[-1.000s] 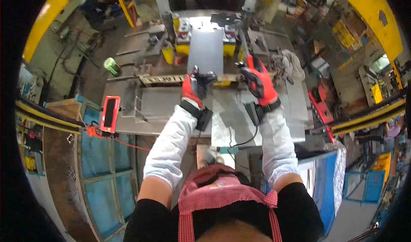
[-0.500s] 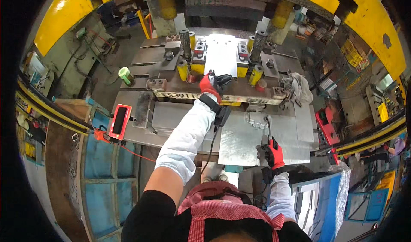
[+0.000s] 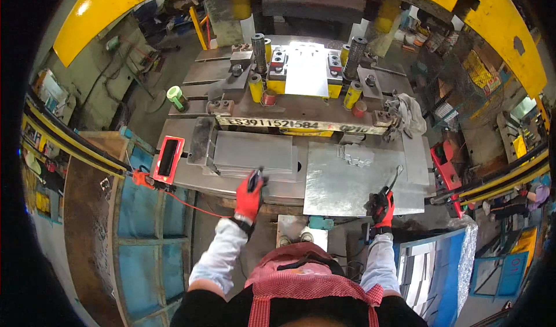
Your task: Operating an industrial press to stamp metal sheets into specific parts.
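My left hand [image 3: 249, 198], in a red and black glove, hovers at the near edge of a stack of flat metal sheets [image 3: 255, 152]. Its fingers reach forward, somewhat blurred, and nothing shows in them. In a matching glove, my right hand [image 3: 380, 208] is closed around a slim metal rod tool with a rounded tip [image 3: 397, 177]. That hand is over the near right part of a large shiny metal plate [image 3: 330, 182]. Several small cut metal pieces [image 3: 355, 154] lie on the plate's far part. Beyond, a bright metal sheet [image 3: 307, 72] rests on the press die.
Dark guide posts [image 3: 259, 54] and yellow cylinders [image 3: 352, 95] flank the die. A red-framed device [image 3: 168, 159] sits at the left, near a green bottle [image 3: 176, 98]. Grey rags [image 3: 408, 116] lie at the right, above a red control box [image 3: 445, 171]. A blue bin [image 3: 443, 263] stands lower right.
My left hand has drawn back from the die toward me, down to the sheet stack. The tool in my right hand has swung from pointing ahead to slanting right.
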The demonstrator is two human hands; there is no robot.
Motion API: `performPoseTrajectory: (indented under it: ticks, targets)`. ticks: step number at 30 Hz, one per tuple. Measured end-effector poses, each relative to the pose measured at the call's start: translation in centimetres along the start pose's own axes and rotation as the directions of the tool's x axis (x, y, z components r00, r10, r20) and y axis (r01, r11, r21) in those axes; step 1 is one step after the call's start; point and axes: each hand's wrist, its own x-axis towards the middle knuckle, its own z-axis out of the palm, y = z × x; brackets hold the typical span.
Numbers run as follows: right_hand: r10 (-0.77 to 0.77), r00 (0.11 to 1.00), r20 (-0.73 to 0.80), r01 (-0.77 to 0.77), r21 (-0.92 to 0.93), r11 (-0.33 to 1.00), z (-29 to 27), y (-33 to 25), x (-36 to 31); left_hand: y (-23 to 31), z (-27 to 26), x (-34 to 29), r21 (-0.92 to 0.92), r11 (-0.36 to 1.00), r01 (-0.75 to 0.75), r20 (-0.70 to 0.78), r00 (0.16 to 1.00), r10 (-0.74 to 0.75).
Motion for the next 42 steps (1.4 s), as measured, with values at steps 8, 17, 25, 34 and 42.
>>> performPoseTrajectory:
  ticks: [8,17,25,34,42]
  targets:
    - [0.053,0.997,-0.049,-0.048,0.095,0.994,-0.4,0.2,0.2,-5.0,-5.6,-2.5,0.919,0.296,-0.261,0.29,0.955,-0.059]
    - [0.222,0.949,0.223,-0.263,0.175,0.949,-4.2,1.3,2.3,-6.2,-5.7,-2.0,0.898,0.301,-0.321,0.321,0.946,0.048]
    - [0.052,0.998,-0.033,-0.051,0.041,0.998,0.6,-0.3,-0.3,-6.5,-6.3,-1.9,0.904,0.324,-0.28,0.298,0.954,-0.007]
    - [0.092,0.993,0.074,-0.104,0.184,0.977,-1.9,1.3,1.2,-7.1,-6.4,-1.9,0.915,0.278,-0.293,0.296,0.955,0.034]
    - [0.023,1.0,-0.008,-0.022,0.13,0.991,-0.1,0.0,-0.4,-6.8,-6.5,-1.9,0.903,0.323,-0.283,0.312,0.949,-0.043]
